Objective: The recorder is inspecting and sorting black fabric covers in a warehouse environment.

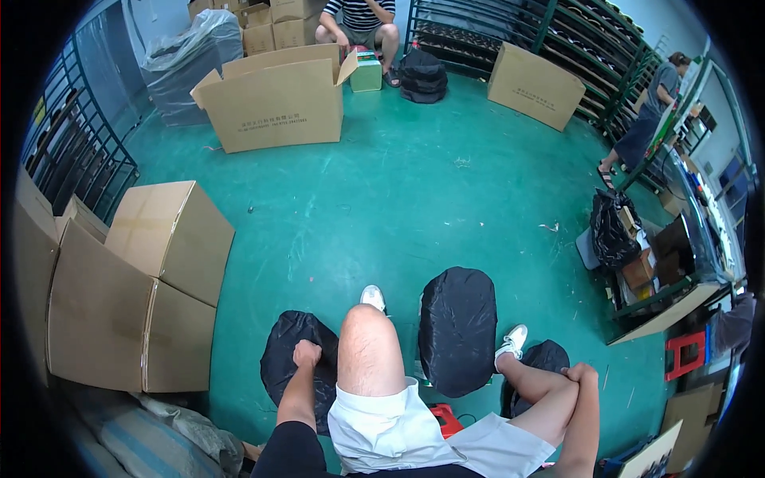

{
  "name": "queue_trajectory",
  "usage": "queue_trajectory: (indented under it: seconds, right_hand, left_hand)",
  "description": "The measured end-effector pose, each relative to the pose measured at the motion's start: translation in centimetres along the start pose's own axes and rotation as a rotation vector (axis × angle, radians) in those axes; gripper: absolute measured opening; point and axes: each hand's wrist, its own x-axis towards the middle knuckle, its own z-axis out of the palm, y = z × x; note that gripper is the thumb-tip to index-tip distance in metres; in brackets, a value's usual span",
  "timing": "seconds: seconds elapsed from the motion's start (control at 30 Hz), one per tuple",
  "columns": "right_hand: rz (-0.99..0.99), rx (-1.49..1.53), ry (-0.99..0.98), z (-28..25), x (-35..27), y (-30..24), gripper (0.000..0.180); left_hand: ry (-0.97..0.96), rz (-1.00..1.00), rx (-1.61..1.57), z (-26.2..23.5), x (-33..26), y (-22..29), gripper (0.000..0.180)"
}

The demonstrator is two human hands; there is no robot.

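Black bag (288, 358) on the green floor (414, 199) beside the left knee, gripped in closed left hand (306, 352); right hand (580, 373) fisted on right knee, touching another black bag (550, 354). Third black bag (457, 328) between feet.

Head view only: you wear the camera on your head, seated, and it looks steeply down over your knees (370, 342) at the green floor (414, 199). Fisheye lens; straight edges bow near the rim and the corners are black. Your forearms enter from 6 o'clock, close to the lens. The open box (275, 99) sits far off at 11 o'clock, the racks (590, 48) at 1 o'clock. No second view to compare.
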Motion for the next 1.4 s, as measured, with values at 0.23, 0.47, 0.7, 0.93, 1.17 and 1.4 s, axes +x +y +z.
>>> queue_trajectory:
  seconds: [0.23, 0.47, 0.7, 0.93, 1.17, 1.4]
  right_hand:
    - [0.017, 0.023, -0.023, 1.7, 2.4, 1.8, 0.071]
    - [0.011, -0.021, -0.040, 1.2, 2.8, 1.6, 0.071]
    - [0.038, -0.041, -0.040, 1.4, 2.6, 1.3, 0.070]
    - [-0.028, -0.048, 0.048, -1.0, -3.3, -1.8, 0.069]
    - [-0.196, 0.034, 0.148, 0.0, -3.0, -1.6, 0.062]
    - [-1.108, 0.476, 0.379, 0.3, -5.3, -9.3, 0.040]
  left_hand:
    - [0.040, 0.085, -0.002, 0.1, -0.5, 0.0, 0.028]
    - [0.023, 0.105, 0.038, 0.8, 0.7, -0.4, 0.028]
    - [0.068, 0.067, -0.081, 0.0, 0.2, 0.1, 0.024]
    - [-0.222, -0.036, -0.876, -3.1, 2.3, -4.4, 0.013]
    - [-0.499, 0.346, -1.563, -14.5, -1.9, 0.3, 0.008]
    - [-0.849, 0.686, -1.748, -25.3, -13.7, 18.9, 0.022]
